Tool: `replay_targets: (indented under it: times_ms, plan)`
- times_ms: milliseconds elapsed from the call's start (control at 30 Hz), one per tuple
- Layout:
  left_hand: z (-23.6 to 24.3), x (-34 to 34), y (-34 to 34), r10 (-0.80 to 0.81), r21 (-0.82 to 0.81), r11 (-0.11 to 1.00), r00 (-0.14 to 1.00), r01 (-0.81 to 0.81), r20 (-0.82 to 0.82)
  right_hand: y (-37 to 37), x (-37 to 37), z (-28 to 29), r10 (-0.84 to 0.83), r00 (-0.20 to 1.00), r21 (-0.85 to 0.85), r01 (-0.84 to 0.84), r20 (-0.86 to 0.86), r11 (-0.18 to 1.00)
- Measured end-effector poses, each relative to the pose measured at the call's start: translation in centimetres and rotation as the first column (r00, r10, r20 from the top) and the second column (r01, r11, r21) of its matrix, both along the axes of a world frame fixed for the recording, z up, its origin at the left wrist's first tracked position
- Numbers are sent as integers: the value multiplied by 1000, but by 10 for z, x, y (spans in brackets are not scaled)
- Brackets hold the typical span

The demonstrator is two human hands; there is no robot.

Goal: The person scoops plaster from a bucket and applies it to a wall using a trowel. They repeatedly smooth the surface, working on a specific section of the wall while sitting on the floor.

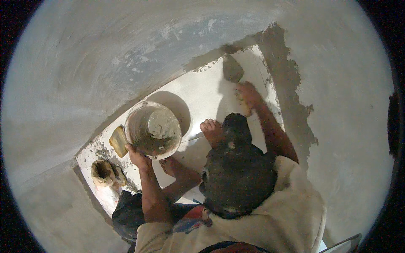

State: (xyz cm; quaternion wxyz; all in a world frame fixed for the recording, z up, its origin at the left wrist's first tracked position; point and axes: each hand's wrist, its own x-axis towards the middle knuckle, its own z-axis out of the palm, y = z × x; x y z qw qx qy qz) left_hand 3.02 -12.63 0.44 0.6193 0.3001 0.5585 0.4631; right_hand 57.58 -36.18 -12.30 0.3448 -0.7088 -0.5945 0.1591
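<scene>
My left hand (138, 158) grips the near rim of a round, pale bucket (131, 126). Wet grey mortar (162, 124) lies inside the bucket, whose inner wall is smeared with it. Farther right, my right hand (249, 96) reaches low over the white floor with its fingers bent. Something yellowish shows at those fingers, too blurred to name. Just beyond them is a dark grey, flat-looking patch or piece (233, 68). Left of the bucket, touching or nearly touching it, rests a yellow-brown block (118, 141) that looks like a sponge.
An open, crumpled paper bag (102, 172) stands at the left. Grey plastered walls (181, 38) surround the white floor (192, 90), with darker damp bands along the bottom. My bare feet (211, 126) and dark-trousered knee (238, 173) occupy the middle.
</scene>
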Motion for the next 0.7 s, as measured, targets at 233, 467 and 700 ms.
replay_targets:
  times_ms: [233,467,700]
  plan:
    - [-30,-97,4,91,234,971,831,49,-549,145,-182,16,-116,-430,-278,334,-895,901]
    - [-23,-66,-5,118,154,986,895,-56,-431,203,-215,14,-51,-466,-283,444,-883,850]
    - [-39,-104,2,40,308,907,668,288,-743,198,-248,-23,21,-604,-207,305,-797,930]
